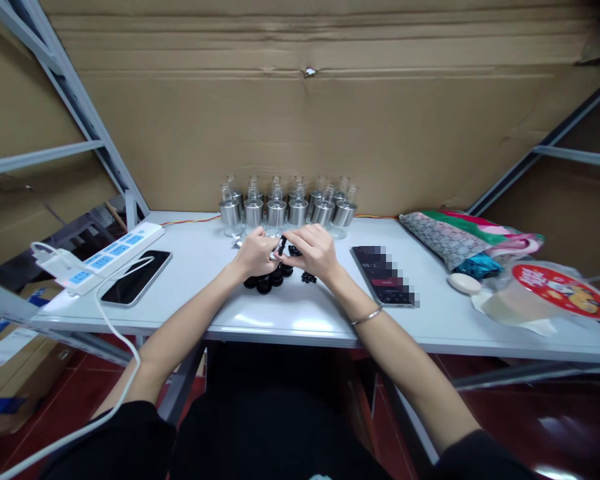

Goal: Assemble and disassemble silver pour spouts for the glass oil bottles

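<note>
My left hand point(254, 255) is closed around something whitish and silvery, most of it hidden by the fingers; a shiny end point(237, 241) sticks out on its left side. Between thumb and fingers, my right hand point(313, 250) pinches a small black cylindrical part point(282, 245), right against the left hand. Below the hands lie several round black caps point(264, 285), partly covered by them. Small black pieces point(309, 277) are scattered beside the caps, under the right hand. Behind the hands stand two rows of clear glass bottles with silver metal sleeves point(276, 213).
A white power strip point(115, 257) with a plugged-in charger and a dark phone point(137, 279) occupy the left. Another phone point(383, 277), a round whitish object point(464, 284), a lidded plastic cup point(525, 300) and a patterned bag point(460, 233) lie right. Cardboard point(330, 133) walls the back.
</note>
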`<state>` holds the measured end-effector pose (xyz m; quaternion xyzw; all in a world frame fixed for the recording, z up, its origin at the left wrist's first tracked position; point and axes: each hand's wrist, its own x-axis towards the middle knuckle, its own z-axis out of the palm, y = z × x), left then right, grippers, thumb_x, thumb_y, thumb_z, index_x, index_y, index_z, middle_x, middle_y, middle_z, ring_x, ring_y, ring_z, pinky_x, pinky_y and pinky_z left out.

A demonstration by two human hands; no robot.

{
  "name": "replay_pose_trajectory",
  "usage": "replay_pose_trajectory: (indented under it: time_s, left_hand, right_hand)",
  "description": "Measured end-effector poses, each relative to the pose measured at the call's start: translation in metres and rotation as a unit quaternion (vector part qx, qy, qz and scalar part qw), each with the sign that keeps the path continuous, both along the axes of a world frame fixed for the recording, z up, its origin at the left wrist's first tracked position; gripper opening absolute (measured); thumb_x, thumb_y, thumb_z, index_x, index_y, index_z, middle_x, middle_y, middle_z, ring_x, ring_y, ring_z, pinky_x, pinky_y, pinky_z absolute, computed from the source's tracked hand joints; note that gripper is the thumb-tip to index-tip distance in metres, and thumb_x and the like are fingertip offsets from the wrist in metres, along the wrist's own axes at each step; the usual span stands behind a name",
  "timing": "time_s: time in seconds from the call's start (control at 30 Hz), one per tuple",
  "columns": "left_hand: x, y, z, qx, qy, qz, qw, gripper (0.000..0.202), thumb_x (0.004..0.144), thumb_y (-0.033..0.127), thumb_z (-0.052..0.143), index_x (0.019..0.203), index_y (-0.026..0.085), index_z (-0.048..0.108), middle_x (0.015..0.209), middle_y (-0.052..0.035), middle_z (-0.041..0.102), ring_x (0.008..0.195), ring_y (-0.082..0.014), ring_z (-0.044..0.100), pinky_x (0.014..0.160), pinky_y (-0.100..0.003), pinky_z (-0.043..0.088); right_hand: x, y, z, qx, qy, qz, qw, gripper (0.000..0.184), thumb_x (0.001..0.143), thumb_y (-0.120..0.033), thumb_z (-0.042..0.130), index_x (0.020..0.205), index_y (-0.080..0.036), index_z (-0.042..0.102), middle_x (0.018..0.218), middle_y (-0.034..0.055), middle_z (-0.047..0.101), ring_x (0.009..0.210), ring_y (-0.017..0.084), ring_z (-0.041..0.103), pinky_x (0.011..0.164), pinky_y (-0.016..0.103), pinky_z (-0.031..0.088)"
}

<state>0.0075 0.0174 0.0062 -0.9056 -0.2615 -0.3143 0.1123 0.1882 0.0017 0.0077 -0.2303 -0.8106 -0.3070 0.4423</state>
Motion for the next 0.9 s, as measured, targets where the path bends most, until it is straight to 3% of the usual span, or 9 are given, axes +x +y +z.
replay_pose_trajectory:
  time_s: [0.17, 0.33, 0.5, 0.67, 0.9]
  left_hand:
    - [0.002, -0.002, -0.003, -0.014, 0.001, -0.013, 1.0, 0.006, 0.068, 0.019, 0.044, 0.063, 0.02, 0.041, 0.053, 0.0014, 0.05, 0.05, -0.0143, 0.043, 0.063, -0.032, 0.034]
    - [0.002, -0.005, -0.006, 0.0, 0.001, -0.025, 1.0, 0.012, 0.069, 0.024, 0.046, 0.061, 0.02, 0.037, 0.051, 0.0023, 0.044, 0.047, -0.0138, 0.036, 0.063, -0.031, 0.034]
    - [0.002, -0.004, -0.008, -0.014, -0.013, -0.033, 0.999, 0.009, 0.066, 0.022, 0.046, 0.062, 0.02, 0.038, 0.051, 0.0024, 0.045, 0.048, -0.0139, 0.036, 0.063, -0.031, 0.035]
    - [0.001, -0.002, -0.01, -0.029, -0.017, -0.044, 0.998, 0.004, 0.065, 0.022, 0.046, 0.064, 0.02, 0.043, 0.053, 0.0017, 0.05, 0.05, -0.0147, 0.04, 0.065, -0.032, 0.037]
    - [0.0, -0.002, -0.014, -0.046, 0.026, -0.009, 0.999, 0.005, 0.064, 0.024, 0.05, 0.066, 0.019, 0.049, 0.057, -0.0006, 0.055, 0.055, -0.0167, 0.042, 0.065, -0.033, 0.037]
  right_hand:
    - [-0.002, 0.0, 0.001, 0.034, -0.022, -0.044, 0.998, 0.042, 0.092, -0.052, 0.044, 0.082, -0.016, 0.061, 0.063, 0.0033, 0.057, 0.061, 0.016, 0.047, 0.06, 0.031, 0.031]
    - [-0.003, -0.001, 0.002, 0.051, -0.036, -0.063, 0.996, 0.047, 0.095, -0.051, 0.037, 0.066, -0.018, 0.055, 0.057, 0.0007, 0.047, 0.055, 0.015, 0.039, 0.057, 0.029, 0.028]
    - [-0.002, 0.0, 0.002, 0.055, -0.048, -0.073, 0.995, 0.048, 0.097, -0.047, 0.034, 0.064, -0.018, 0.053, 0.057, 0.0004, 0.046, 0.055, 0.015, 0.038, 0.056, 0.029, 0.026]
    - [-0.001, 0.002, -0.001, 0.004, -0.085, -0.096, 0.992, 0.049, 0.099, -0.046, 0.03, 0.066, -0.019, 0.054, 0.059, 0.0009, 0.046, 0.057, 0.015, 0.039, 0.057, 0.03, 0.024]
    - [-0.001, 0.003, -0.003, 0.04, -0.094, -0.093, 0.99, 0.047, 0.099, -0.039, 0.03, 0.065, -0.018, 0.055, 0.058, 0.0012, 0.048, 0.055, 0.015, 0.039, 0.056, 0.03, 0.024]
